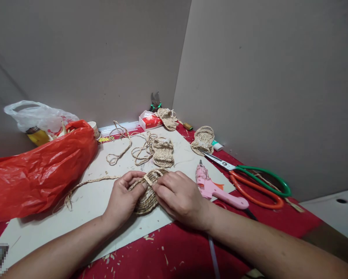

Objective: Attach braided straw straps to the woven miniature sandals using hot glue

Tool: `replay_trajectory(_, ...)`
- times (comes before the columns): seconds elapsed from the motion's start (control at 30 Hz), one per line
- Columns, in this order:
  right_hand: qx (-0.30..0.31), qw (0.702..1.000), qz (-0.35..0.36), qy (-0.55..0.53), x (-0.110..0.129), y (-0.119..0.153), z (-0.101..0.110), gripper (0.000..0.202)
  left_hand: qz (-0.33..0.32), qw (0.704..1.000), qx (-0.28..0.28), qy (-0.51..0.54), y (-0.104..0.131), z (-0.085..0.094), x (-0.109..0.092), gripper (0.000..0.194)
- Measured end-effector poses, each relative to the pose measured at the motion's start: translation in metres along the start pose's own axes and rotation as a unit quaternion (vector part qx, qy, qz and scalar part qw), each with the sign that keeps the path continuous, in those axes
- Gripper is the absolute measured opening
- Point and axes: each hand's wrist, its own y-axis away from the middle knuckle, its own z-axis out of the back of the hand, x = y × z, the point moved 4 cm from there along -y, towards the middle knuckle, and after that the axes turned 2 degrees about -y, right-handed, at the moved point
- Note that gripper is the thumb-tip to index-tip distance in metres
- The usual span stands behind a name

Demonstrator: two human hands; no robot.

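Between my hands is a small woven straw slipper (146,203), made of braided straw cord, tilted over the white board (101,197). My left hand (124,195) grips its left edge, with the thumb on the upper side. My right hand (181,197) is closed on the right edge, its fingertips near a pale straw strip (148,179) that crosses the slipper. What the right fingertips pinch is partly hidden. A braided cord (95,179) runs off to the left of my left hand. Just beyond my hands lies another woven straw piece (163,152) with loose cord (143,152).
Right of my hands lie a pink glue gun (210,186) and large scissors (238,168) with green and orange handles. A red plastic bag (45,170) bulges at left. Behind stand a tissue pack (151,121), pliers (155,102) and more straw pieces (203,139). Grey walls (264,77) enclose the back.
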Motion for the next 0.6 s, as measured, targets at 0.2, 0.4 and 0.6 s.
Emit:
replay_trajectory(0.2, 0.036, 0.999, -0.024, 0.006, -0.0007, -0.0001, -0.0036, 0.022, -0.007, 1.000, -0.012, -0.011, -0.0003, 0.0000, -0.0048, 0.019)
replay_trajectory(0.4, 0.006, 1.000, -0.024, 0.001, -0.0001, 0.0004, -0.0004, 0.021, -0.004, 1.000, -0.014, -0.027, -0.0010, 0.0024, -0.0027, 0.018)
replay_trajectory(0.6, 0.026, 0.999, -0.042, 0.007, -0.0012, -0.0004, -0.0014, 0.018, -0.013, 0.999, -0.014, -0.042, -0.0026, 0.0030, -0.0006, 0.018)
